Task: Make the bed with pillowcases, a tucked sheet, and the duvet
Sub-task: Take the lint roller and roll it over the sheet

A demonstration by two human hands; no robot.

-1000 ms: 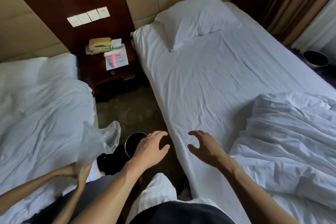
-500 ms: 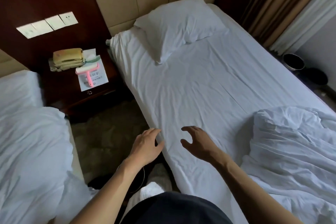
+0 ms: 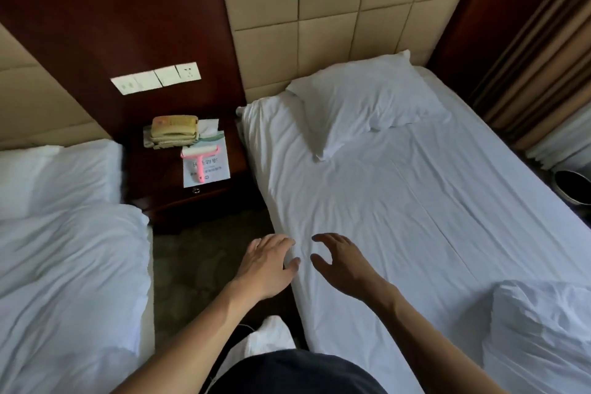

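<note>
On the far left I note a second bed (image 3: 64, 265) under a rumpled white cover, cut off by the frame edge, with one pillow (image 3: 57, 176) at its head. Right of it stands one dark nightstand (image 3: 166, 198); its surface carries one telephone (image 3: 174, 131), one pink lint roller (image 3: 200, 158) and a printed card (image 3: 208, 169) whose text I cannot read. One strip of wall switches (image 3: 156, 77) sits above.

My left hand (image 3: 265, 265) is stretched forward, palm down, fingers spread, over the near edge of the sheet (image 3: 367, 217); whether the thumb touches the cloth I cannot tell. Its grip is wide and holds nothing. My right hand (image 3: 345, 265) hovers just beside it above the sheet, fingers curled into a loose claw, grip wide, empty.

The sheet lies flat across the mattress, lightly creased. One cased pillow (image 3: 361, 102) rests askew at the headboard. The duvet (image 3: 540, 329) is bunched at lower right, partly out of frame. One dark bin (image 3: 572, 189) shows at the right edge, cut off.
</note>
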